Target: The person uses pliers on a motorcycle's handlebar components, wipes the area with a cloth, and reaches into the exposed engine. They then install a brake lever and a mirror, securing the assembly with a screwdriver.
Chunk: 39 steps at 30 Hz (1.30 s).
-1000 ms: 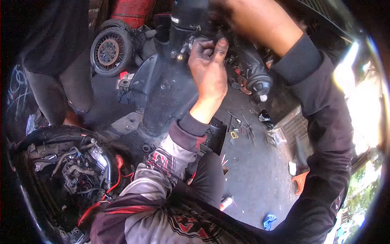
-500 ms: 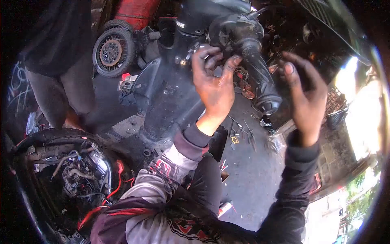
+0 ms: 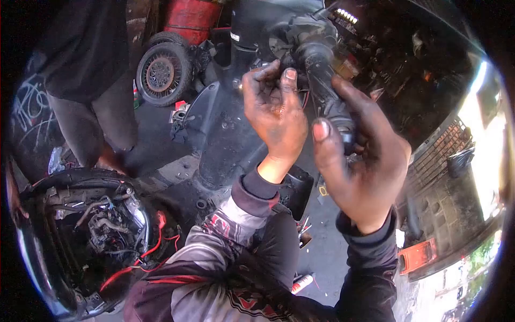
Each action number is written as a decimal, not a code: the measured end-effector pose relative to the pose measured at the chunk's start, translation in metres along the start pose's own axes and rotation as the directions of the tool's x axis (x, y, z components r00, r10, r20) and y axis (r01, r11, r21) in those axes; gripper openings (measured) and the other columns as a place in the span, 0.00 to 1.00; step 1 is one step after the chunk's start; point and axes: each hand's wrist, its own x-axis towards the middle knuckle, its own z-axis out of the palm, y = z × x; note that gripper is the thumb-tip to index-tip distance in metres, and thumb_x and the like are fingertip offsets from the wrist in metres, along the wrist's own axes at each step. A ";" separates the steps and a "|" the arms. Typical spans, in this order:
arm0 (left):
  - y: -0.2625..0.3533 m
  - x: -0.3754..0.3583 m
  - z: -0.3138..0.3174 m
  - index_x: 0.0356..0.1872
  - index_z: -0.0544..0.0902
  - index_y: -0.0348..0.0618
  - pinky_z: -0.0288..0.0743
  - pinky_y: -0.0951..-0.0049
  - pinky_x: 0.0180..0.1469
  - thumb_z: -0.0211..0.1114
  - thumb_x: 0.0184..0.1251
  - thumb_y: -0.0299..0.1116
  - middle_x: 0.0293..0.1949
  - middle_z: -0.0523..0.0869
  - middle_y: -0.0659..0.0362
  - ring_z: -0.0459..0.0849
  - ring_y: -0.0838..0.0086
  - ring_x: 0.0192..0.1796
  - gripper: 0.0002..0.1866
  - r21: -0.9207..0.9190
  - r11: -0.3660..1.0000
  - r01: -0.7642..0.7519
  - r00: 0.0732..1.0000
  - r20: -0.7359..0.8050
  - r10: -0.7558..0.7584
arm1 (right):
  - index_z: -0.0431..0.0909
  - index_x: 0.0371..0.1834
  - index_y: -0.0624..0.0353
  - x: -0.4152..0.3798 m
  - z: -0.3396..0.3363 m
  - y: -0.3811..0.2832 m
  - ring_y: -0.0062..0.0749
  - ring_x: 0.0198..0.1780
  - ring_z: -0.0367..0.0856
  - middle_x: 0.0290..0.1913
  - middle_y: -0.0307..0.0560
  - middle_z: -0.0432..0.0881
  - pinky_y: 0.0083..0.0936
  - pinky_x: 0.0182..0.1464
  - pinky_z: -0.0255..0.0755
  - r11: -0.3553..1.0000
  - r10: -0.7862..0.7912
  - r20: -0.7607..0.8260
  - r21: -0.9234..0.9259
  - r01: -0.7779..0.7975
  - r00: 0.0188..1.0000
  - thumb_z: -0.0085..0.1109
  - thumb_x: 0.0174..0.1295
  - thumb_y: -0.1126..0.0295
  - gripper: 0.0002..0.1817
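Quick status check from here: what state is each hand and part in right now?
Right hand: wrapped around the handlebar grip.
Left hand: fingers pinched at the parts beside the grip; what they hold is hidden.
Handlebar grip: mounted on the bar, grimy.
Engine bay: uncovered, red wires exposed.
Loose wheel: off, leaning upright on the floor.
Spray can: lying on its side.

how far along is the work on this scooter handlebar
Done: the engine bay at lower left sits open, wiring exposed. In hand: the right hand wraps the handlebar grip, and the left hand fingers the switch housing beside it. Left: tools lie scattered on the floor; nothing looks reassembled.
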 end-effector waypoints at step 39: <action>0.034 0.030 -0.034 0.64 0.78 0.30 0.76 0.69 0.65 0.66 0.67 0.19 0.59 0.85 0.51 0.84 0.69 0.61 0.24 0.324 0.921 -0.217 0.843 0.538 0.009 | 0.82 0.55 0.66 -0.010 0.146 0.135 0.26 0.40 0.84 0.37 0.46 0.88 0.28 0.46 0.77 0.555 0.508 -0.253 0.827 -0.089 0.823 0.67 0.70 0.59 0.21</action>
